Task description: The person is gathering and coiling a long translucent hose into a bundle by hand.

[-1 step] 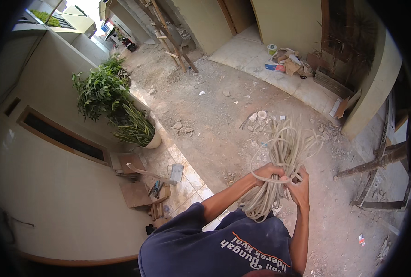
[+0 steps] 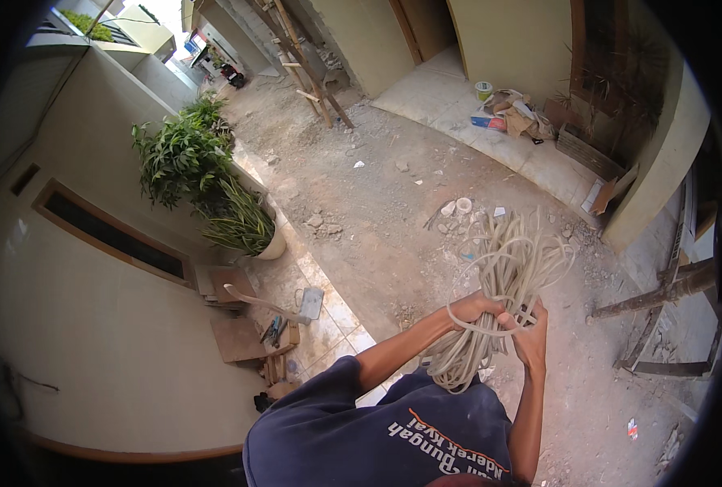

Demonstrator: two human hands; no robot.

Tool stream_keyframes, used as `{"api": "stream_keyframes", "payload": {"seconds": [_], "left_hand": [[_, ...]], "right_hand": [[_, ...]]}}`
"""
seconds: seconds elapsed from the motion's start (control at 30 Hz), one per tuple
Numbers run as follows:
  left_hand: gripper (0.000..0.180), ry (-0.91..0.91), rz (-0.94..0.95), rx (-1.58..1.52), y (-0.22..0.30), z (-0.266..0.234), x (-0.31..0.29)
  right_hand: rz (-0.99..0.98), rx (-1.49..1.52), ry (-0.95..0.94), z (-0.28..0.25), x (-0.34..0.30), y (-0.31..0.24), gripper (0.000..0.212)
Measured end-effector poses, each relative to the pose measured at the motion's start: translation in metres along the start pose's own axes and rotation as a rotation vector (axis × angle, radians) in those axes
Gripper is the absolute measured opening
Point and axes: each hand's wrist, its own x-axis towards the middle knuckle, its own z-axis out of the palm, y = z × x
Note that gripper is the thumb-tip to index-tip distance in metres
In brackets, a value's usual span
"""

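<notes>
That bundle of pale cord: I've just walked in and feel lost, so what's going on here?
A person in a dark blue shirt holds the bundle of pale cord up in front of them. The left hand and right hand grip it around the middle, where one strand curves across it. A wooden-handled tool lies off to the left.

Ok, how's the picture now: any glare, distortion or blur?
Head view: the sky is washed out, upper left; head view: the tiled porch edge looks bowed, corners black; head view: soft light on left hand, right hand and bundle of pale cord, no obvious motion blur.
</notes>
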Motion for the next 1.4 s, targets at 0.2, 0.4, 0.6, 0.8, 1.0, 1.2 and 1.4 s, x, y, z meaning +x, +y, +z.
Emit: {"api": "stream_keyframes", "payload": {"seconds": [0.2,0.4,0.6,0.8,1.0,1.2,1.4], "left_hand": [[0.051,0.005,0.040,0.302,0.021,0.040,-0.012],[0.070,-0.008,-0.058,0.535,0.030,0.051,-0.003],[0.062,-0.171,-0.118,0.238,0.007,0.049,0.003],[0.062,-0.220,-0.078,0.391,0.004,0.056,0.006],[0.046,-0.224,-0.270,0.674,0.037,0.081,0.014],[0.046,-0.231,-0.285,1.174,0.042,0.079,0.028],[0.041,-0.097,-0.158,1.183,0.005,0.069,0.030]], "right_hand": [[0.043,-0.048,0.264,-0.025,-0.002,0.027,0.061],[-0.135,-0.089,0.206,-0.025,-0.008,0.015,0.063],[-0.065,0.071,0.033,-0.039,-0.023,0.042,0.096],[0.010,-0.168,-0.188,-0.058,-0.036,-0.005,0.103],[0.004,0.112,0.083,-0.048,-0.036,-0.020,0.088],[-0.215,0.154,0.146,-0.046,-0.030,-0.017,0.087],[-0.316,0.234,0.183,-0.061,-0.056,-0.023,0.073]]}}
